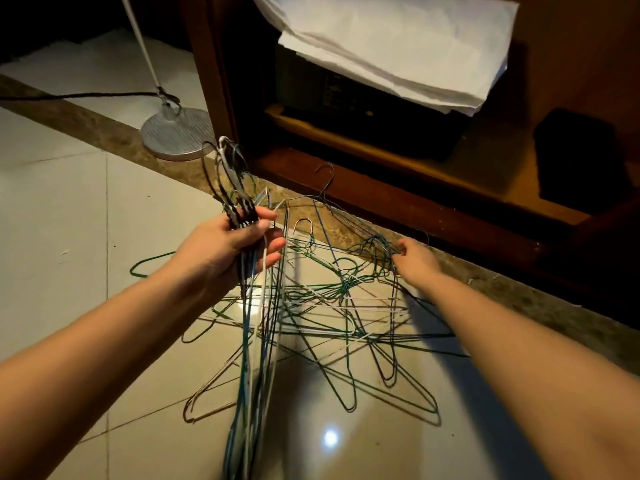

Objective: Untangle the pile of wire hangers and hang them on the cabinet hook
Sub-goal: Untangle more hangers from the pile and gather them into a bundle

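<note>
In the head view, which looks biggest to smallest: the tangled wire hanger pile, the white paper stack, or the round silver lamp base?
1. tangled wire hanger pile
2. white paper stack
3. round silver lamp base

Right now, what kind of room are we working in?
Probably a home living room or study: glossy floor tiles, a wooden cabinet holding stacked paper, and a floor lamp's metal base.

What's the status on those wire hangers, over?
Left hand grips a bunch of hangers by the necks. Right hand pinches wire in the tangled pile on the floor. Cabinet hook out of view.
</note>
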The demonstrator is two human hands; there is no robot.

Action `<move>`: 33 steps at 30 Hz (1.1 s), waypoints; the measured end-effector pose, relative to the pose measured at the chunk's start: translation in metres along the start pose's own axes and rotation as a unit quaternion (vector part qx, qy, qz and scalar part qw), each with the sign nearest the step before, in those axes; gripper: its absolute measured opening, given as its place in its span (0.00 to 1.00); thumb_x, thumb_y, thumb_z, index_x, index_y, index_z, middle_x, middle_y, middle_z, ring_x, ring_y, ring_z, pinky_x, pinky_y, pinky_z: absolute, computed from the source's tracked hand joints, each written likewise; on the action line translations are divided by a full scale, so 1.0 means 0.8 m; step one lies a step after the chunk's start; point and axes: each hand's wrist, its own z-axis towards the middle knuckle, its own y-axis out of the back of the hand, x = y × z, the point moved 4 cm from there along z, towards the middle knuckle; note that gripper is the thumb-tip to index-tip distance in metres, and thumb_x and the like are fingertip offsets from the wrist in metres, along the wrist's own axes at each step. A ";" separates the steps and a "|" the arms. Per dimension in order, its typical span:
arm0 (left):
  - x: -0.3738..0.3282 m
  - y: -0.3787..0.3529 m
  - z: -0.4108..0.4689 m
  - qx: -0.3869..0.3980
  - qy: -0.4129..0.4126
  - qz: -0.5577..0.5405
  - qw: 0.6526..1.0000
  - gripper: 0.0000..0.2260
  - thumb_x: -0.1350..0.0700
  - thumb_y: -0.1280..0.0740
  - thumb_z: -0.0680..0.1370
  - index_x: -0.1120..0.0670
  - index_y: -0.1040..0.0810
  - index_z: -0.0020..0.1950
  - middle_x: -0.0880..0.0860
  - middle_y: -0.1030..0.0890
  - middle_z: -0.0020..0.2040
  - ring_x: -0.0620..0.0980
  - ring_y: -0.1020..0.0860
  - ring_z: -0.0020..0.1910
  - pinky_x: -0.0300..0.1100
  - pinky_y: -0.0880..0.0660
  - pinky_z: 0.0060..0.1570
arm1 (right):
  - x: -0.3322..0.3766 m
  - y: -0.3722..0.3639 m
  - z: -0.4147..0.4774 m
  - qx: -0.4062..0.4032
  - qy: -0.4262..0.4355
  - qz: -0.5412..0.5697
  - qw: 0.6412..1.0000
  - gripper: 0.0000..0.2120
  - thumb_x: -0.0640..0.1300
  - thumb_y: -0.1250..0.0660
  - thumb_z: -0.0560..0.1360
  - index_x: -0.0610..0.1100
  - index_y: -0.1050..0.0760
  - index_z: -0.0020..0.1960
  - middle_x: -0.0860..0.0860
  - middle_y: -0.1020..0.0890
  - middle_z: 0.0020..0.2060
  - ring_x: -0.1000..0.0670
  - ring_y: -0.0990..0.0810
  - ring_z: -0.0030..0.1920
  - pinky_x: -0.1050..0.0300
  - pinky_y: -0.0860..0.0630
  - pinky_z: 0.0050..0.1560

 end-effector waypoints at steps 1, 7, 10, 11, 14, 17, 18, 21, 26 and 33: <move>-0.001 0.005 0.003 -0.005 -0.008 0.007 1.000 0.09 0.64 0.42 0.79 0.55 0.23 0.47 0.58 0.20 0.45 0.46 0.17 0.36 0.38 0.19 0.37 | -0.002 -0.005 0.012 0.005 -0.005 -0.019 1.000 0.19 0.44 0.42 0.79 0.43 0.34 0.69 0.43 0.26 0.64 0.42 0.27 0.62 0.52 0.29 0.59; 0.009 0.044 0.017 -0.035 -0.028 0.059 0.997 0.07 0.64 0.40 0.78 0.57 0.23 0.48 0.57 0.19 0.47 0.49 0.17 0.42 0.38 0.20 0.37 | 0.001 -0.041 0.047 0.044 -0.018 -0.087 0.995 0.24 0.46 0.44 0.80 0.43 0.43 0.74 0.41 0.34 0.71 0.39 0.34 0.69 0.48 0.34 0.67; 0.012 0.066 0.022 -0.071 -0.027 0.065 0.995 0.06 0.63 0.39 0.77 0.57 0.22 0.49 0.56 0.18 0.46 0.48 0.17 0.41 0.38 0.20 0.36 | -0.003 -0.047 0.062 0.065 -0.034 -0.085 0.994 0.26 0.52 0.46 0.80 0.45 0.47 0.75 0.43 0.38 0.73 0.40 0.38 0.71 0.44 0.39 0.70; 0.013 0.073 0.023 -0.079 -0.026 0.063 0.995 0.06 0.63 0.39 0.77 0.57 0.22 0.49 0.56 0.18 0.46 0.48 0.17 0.41 0.38 0.20 0.37 | -0.003 -0.048 0.066 0.070 -0.037 -0.084 0.993 0.26 0.54 0.48 0.80 0.46 0.48 0.75 0.44 0.38 0.73 0.41 0.38 0.71 0.43 0.40 0.70; 0.013 0.090 0.026 -0.098 -0.027 0.058 0.993 0.06 0.64 0.39 0.77 0.58 0.23 0.49 0.58 0.19 0.46 0.50 0.17 0.42 0.39 0.20 0.38 | -0.001 -0.046 0.074 0.076 -0.037 -0.132 0.988 0.26 0.57 0.50 0.80 0.48 0.46 0.75 0.44 0.35 0.72 0.41 0.35 0.70 0.43 0.40 0.70; 0.013 0.097 0.027 -0.113 -0.028 0.055 0.992 0.06 0.64 0.40 0.78 0.58 0.23 0.49 0.58 0.20 0.47 0.51 0.19 0.44 0.39 0.19 0.39 | 0.004 -0.039 0.073 0.043 -0.030 -0.205 0.977 0.20 0.53 0.48 0.81 0.49 0.37 0.70 0.43 0.27 0.66 0.41 0.31 0.66 0.48 0.40 0.65; 0.013 0.099 0.028 -0.117 -0.029 0.053 0.991 0.07 0.64 0.40 0.78 0.58 0.23 0.48 0.58 0.20 0.47 0.51 0.19 0.44 0.39 0.19 0.40 | 0.005 -0.035 0.072 0.016 -0.030 -0.216 0.976 0.17 0.50 0.47 0.81 0.50 0.32 0.67 0.43 0.24 0.62 0.41 0.28 0.63 0.49 0.38 0.63; 0.012 0.102 0.029 -0.128 -0.031 0.048 0.990 0.07 0.65 0.41 0.78 0.58 0.23 0.48 0.58 0.20 0.46 0.51 0.20 0.44 0.40 0.20 0.40 | 0.003 -0.029 0.069 -0.045 -0.023 -0.166 0.985 0.12 0.43 0.45 0.80 0.46 0.24 0.56 0.43 0.20 0.51 0.42 0.24 0.54 0.55 0.34 0.49; 0.013 0.106 0.031 -0.139 -0.035 0.047 0.989 0.08 0.64 0.41 0.78 0.57 0.23 0.49 0.58 0.20 0.47 0.50 0.19 0.44 0.41 0.19 0.41 | -0.006 -0.027 0.072 -0.086 -0.014 0.043 0.995 0.07 0.37 0.45 0.79 0.38 0.28 0.47 0.42 0.25 0.44 0.42 0.27 0.41 0.53 0.36 0.34; 0.013 0.107 0.030 -0.160 -0.057 0.033 0.985 0.08 0.64 0.41 0.79 0.57 0.24 0.48 0.57 0.20 0.45 0.48 0.18 0.40 0.40 0.19 0.40 | -0.024 -0.008 0.059 -0.130 0.000 0.217 0.968 0.10 0.48 0.39 0.78 0.42 0.29 0.43 0.47 0.28 0.36 0.45 0.29 0.42 0.53 0.36 0.42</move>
